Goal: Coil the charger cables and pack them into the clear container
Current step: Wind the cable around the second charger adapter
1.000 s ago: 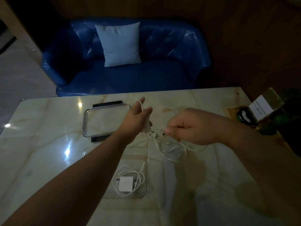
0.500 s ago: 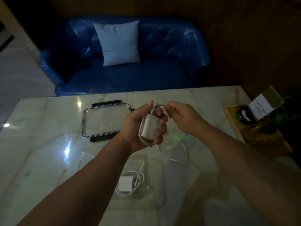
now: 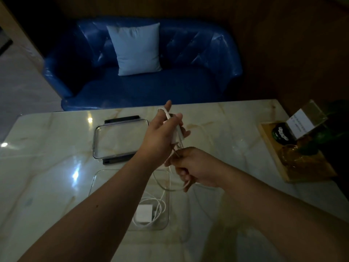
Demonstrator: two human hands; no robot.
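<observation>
A white charger (image 3: 176,136) stands upright in the left grip (image 3: 162,137), its cable (image 3: 167,116) running down into the right grip (image 3: 190,167). Below both, the clear container (image 3: 105,178) holds another coiled charger (image 3: 144,214).

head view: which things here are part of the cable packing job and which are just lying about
Job: charger in left hand, its cable in right hand, clear container, coiled charger inside it, lid.
Lying about: wooden tray, card, sofa, pillow.
</observation>
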